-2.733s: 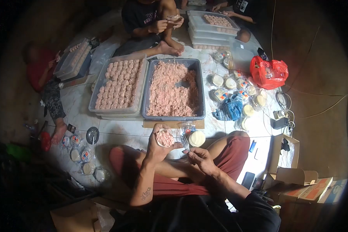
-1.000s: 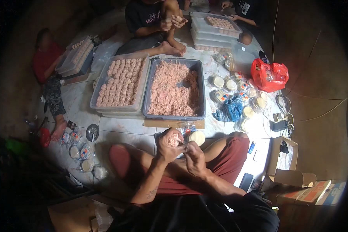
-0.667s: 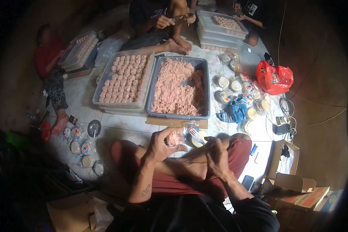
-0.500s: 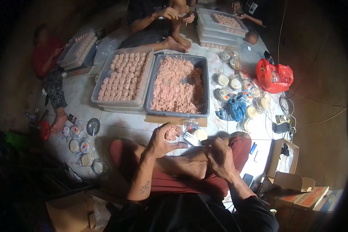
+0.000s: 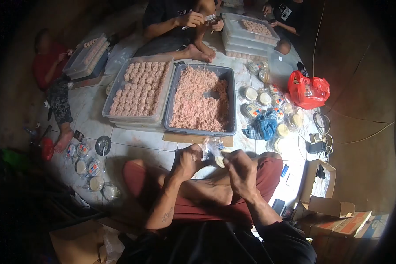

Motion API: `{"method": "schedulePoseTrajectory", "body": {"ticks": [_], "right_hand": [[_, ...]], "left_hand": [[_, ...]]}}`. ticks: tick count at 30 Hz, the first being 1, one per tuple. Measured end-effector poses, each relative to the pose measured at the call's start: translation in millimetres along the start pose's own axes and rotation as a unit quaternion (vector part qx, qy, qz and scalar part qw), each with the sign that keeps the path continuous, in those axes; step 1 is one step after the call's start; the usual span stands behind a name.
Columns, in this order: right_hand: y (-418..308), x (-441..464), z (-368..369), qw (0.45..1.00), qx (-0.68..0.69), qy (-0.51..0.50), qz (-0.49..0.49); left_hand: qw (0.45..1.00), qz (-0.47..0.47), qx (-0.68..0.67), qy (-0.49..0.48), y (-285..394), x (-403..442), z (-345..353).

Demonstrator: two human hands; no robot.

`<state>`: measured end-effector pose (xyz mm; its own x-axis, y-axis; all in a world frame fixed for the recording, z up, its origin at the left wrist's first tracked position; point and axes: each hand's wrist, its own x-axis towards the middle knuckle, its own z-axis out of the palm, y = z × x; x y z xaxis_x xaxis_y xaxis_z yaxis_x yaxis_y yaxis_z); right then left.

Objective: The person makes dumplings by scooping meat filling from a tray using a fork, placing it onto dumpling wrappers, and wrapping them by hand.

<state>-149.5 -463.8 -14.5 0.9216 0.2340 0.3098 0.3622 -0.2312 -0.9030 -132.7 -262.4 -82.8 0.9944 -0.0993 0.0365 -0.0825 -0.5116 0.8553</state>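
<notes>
My left hand (image 5: 188,162) is closed in front of me, turned so that its back and wrist face up. The lump of minced meat seen in it a moment ago is mostly hidden by the fingers. Close beside it, my right hand (image 5: 240,169) is wrapped round the handle of a pale fork (image 5: 214,148), whose tines are smeared by motion near my left fingers. Partly behind my right hand lies a round, cream-coloured wrapped pack (image 5: 220,161). Beyond both hands stands a grey tub (image 5: 199,132) of minced meat (image 5: 193,101), with a hollow scooped at its right side.
Left of the tub, stacked clear trays (image 5: 134,118) hold rows of meatballs (image 5: 138,90). Wrapped round packs (image 5: 251,93), a blue cloth (image 5: 264,125) and a red plastic bag (image 5: 308,90) lie at right. Co-workers sit around. An open carton (image 5: 319,182) and cables (image 5: 323,123) are rightward.
My left hand has rolled over, hiding the meat lump. My right hand has moved up and left, bringing the fork closer to my left hand. The view has shifted slightly.
</notes>
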Motion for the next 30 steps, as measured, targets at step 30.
{"method": "schedulePoseTrajectory", "body": {"ticks": [30], "right_hand": [[18, -10, 3, 0.988, -0.048, -0.031, 0.146]], "left_hand": [[0.996, -0.073, -0.008, 0.046, 0, -2, 18]]}}
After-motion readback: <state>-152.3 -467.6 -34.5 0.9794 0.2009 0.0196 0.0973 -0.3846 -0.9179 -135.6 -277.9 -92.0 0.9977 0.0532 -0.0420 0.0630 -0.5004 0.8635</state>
